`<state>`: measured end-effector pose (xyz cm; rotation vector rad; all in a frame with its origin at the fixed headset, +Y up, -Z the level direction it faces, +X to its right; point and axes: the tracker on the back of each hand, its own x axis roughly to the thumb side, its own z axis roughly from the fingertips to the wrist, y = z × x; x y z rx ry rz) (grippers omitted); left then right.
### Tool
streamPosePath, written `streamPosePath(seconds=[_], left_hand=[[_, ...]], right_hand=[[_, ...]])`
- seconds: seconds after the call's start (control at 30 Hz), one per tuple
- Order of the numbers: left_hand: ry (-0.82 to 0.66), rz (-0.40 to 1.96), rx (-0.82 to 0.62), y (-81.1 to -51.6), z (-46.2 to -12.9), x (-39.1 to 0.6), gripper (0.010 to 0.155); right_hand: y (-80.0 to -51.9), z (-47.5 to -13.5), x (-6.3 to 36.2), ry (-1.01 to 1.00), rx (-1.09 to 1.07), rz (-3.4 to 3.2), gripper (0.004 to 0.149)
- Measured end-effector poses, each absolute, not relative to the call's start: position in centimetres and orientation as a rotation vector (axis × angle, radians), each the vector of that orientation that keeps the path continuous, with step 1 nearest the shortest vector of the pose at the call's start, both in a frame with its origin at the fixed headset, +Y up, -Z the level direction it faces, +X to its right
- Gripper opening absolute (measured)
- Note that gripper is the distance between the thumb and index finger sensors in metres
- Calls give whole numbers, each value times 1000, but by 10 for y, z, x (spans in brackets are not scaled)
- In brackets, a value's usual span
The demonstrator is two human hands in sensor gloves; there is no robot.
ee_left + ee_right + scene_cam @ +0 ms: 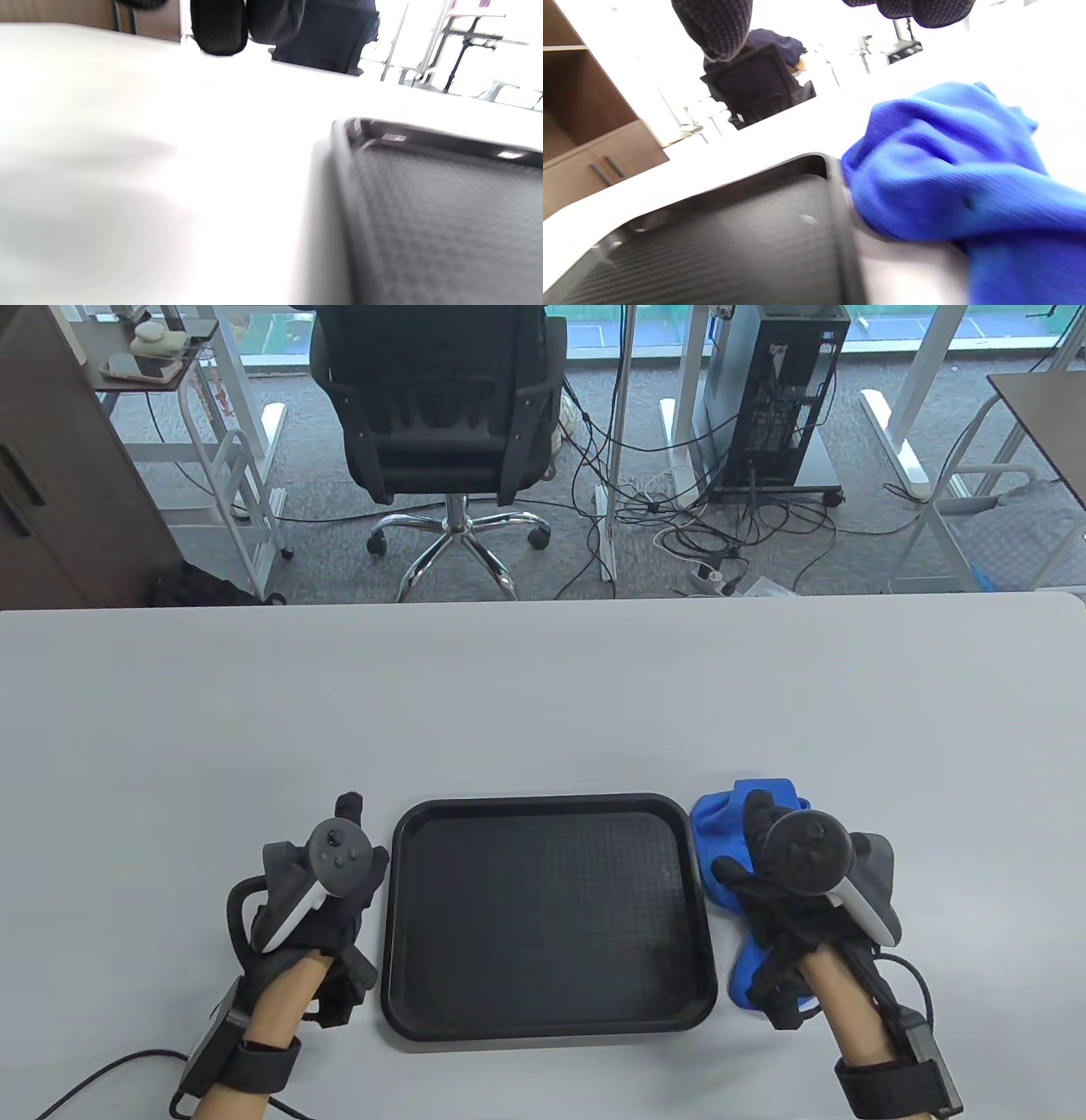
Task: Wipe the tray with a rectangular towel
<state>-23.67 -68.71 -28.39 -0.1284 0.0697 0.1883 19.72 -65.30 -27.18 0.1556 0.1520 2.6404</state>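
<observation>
Currently your right hand (776,874) rests on the bunched towel (721,814) beside the tray (543,1031), grip unclear; left hand (327,891) waits alongside, apparently empty, likely ready to steady it.

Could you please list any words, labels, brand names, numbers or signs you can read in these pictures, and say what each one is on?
No legible text shows in any view.
The black tray, the blue towel and the white table show no lettering.
The trackers on the left hand and right hand show buttons only.
Any marks on the computer tower or the items on the shelf are too small to read.
</observation>
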Motion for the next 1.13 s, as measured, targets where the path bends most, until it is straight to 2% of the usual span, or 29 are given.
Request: streamPosePath(seconds=[0.17,0.4,0.6,1.13], left_hand=[[-47,204,-24,-661,-271,-210,73],[-180,262,-11,-671,-256,-183,73],[-216,229,-94,-692,-251,-178,73],[-203,217,-132,-699,-251,-176,72]], right_hand=[[-643,-262,150,113,303,2644,78],[-669,-256,107,-35,443,2599,77],[-697,-256,103,41,458,2711,75],[-708,-257,104,124,443,2717,73]])
